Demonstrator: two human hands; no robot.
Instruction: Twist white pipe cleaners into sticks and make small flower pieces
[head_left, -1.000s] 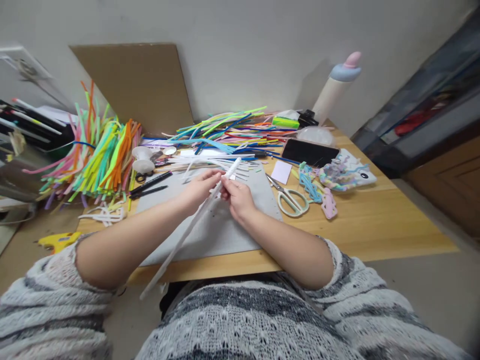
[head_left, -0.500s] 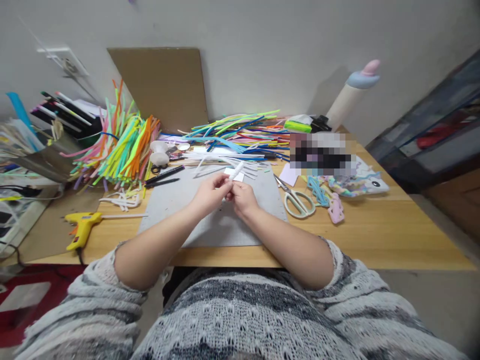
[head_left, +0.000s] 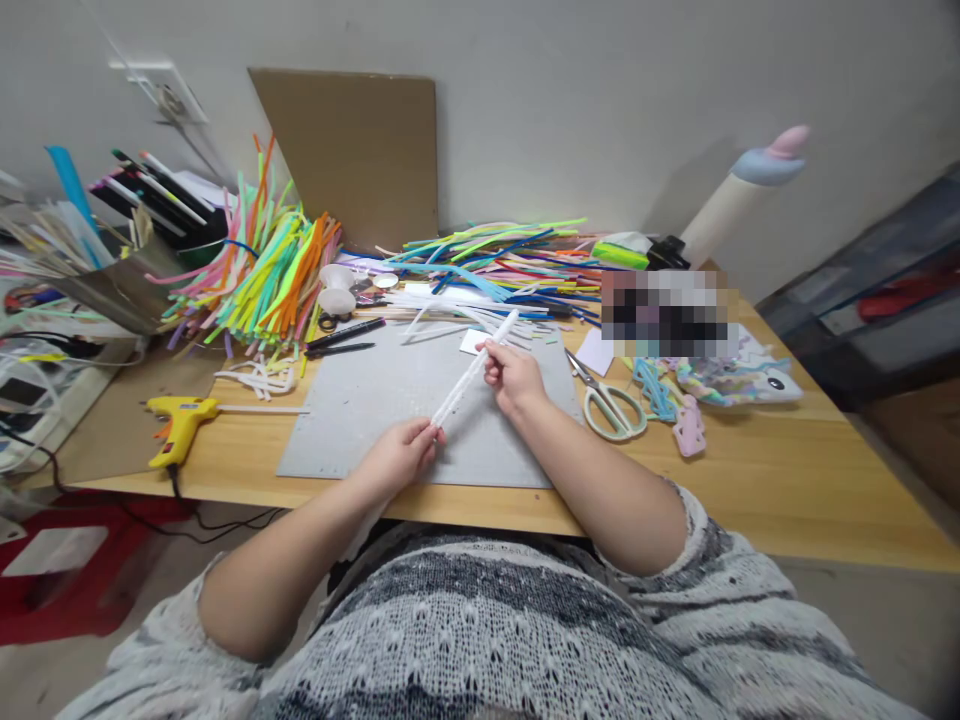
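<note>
Between my two hands a long white piece (head_left: 460, 388) runs at a slant; it looks like pipe cleaner, with a thicker, smooth upper end. My left hand (head_left: 407, 450) pinches its lower end near the front of the grey mat (head_left: 352, 410). Higher up, my right hand (head_left: 514, 378) is closed around it, the thick end sticking out beyond the fingers. Just behind the right hand lies a small white card (head_left: 472, 341). White and grey pipe cleaners (head_left: 442, 325) lie along the mat's far edge.
Scissors (head_left: 616, 412) lie right of the mat, near a pink clip (head_left: 689, 427). On the left are a yellow glue gun (head_left: 180, 425), black pens (head_left: 349, 337) and a bundle of coloured pipe cleaners (head_left: 255, 285). A brown board (head_left: 360, 150) leans on the wall.
My hands, close together before, are now apart. The left has come down toward me and the right has moved up and right, showing the white piece's length. The view has shifted slightly.
</note>
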